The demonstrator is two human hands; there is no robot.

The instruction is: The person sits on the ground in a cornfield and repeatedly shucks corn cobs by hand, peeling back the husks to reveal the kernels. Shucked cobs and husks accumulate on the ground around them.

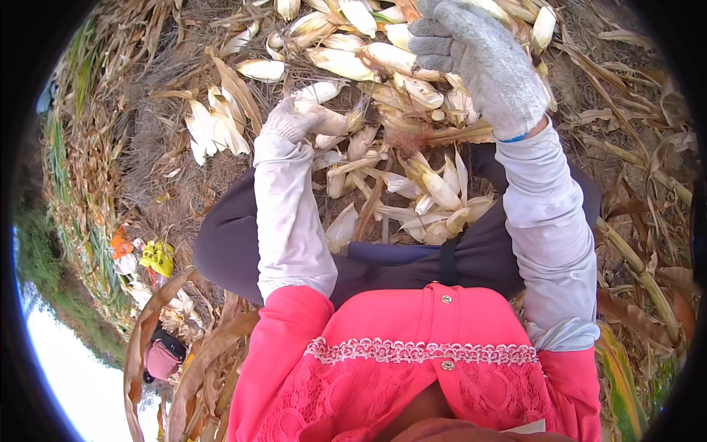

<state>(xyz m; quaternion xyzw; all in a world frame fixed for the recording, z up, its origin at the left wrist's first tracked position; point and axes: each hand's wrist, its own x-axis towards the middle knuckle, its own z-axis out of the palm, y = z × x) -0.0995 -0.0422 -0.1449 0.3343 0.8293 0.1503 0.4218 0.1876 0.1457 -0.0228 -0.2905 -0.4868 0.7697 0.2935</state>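
Observation:
Both my hands wear pale knitted work gloves over a loose heap of maize ears on the ground. My left hand (295, 119) is low at the heap's left side, its fingers bent beside a pale husked ear (321, 91). Whether it grips that ear is not clear. Higher and to the right, my right hand (475, 61) is raised over the heap with its fingers curled inward. The inside of that hand is hidden. Below the hands, several ears partly in husk (436, 185) lie between my bent legs (226, 243).
Torn husks (215, 127) lie left of the heap. Dry maize stalks (635, 259) cover the right side. Far left are a yellow bag (158, 258) and an orange bag (120, 243). Lower left, a person in pink (162, 356) is partly behind dry leaves (149, 331).

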